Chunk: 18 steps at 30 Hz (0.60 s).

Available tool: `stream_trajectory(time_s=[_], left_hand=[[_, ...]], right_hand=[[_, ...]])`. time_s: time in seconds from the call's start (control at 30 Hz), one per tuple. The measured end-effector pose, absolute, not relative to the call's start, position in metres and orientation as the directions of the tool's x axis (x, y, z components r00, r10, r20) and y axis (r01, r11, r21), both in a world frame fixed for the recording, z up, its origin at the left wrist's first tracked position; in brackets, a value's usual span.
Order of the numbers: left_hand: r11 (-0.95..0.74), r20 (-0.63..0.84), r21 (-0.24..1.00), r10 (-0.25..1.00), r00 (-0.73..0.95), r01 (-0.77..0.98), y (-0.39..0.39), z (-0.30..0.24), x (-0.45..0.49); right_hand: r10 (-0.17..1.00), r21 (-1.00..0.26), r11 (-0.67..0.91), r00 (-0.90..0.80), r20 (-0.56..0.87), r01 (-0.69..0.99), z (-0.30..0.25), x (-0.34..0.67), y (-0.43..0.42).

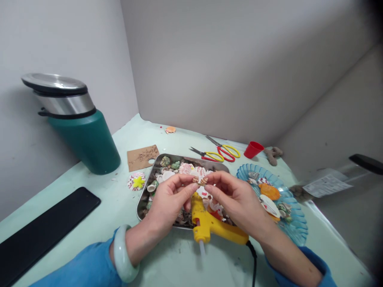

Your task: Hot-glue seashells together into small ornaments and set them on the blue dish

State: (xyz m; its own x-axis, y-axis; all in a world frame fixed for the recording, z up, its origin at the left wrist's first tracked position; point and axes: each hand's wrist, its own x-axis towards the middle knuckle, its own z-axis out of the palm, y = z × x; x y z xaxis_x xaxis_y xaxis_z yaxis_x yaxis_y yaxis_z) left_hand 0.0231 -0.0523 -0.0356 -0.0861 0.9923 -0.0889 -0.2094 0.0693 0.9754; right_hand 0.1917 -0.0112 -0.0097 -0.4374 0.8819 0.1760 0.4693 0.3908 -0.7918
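Observation:
My left hand [169, 197] and my right hand [235, 197] meet above a metal tray [143, 199], fingertips pinched together on small striped brown-and-white shells [201, 180]. Each hand seems to grip one shell, and the two shells touch. The tray holds several mixed shells. A yellow glue gun [209, 225] lies just under my hands across the tray's near edge, its black cord trailing toward me. A pale bangle sits on my left wrist, and both sleeves are blue.
A blue glass plate [299, 227] with shells lies at the right. Two scissors [220, 152] and a red cup [253, 150] lie behind the tray. A green flask [85, 137], brown card [142, 156], starfish piece [137, 181] and black pad [42, 227] are at left.

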Motion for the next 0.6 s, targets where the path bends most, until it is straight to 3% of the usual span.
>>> stream_trajectory(time_s=[0.6], left_hand=[[0.054, -0.072, 0.974, 0.995, -0.073, -0.221, -0.0528, -0.0337, 0.0248]], right_hand=[[0.863, -0.852, 0.353, -0.487, 0.136, 0.387, -0.0112, 0.1923, -0.0122]])
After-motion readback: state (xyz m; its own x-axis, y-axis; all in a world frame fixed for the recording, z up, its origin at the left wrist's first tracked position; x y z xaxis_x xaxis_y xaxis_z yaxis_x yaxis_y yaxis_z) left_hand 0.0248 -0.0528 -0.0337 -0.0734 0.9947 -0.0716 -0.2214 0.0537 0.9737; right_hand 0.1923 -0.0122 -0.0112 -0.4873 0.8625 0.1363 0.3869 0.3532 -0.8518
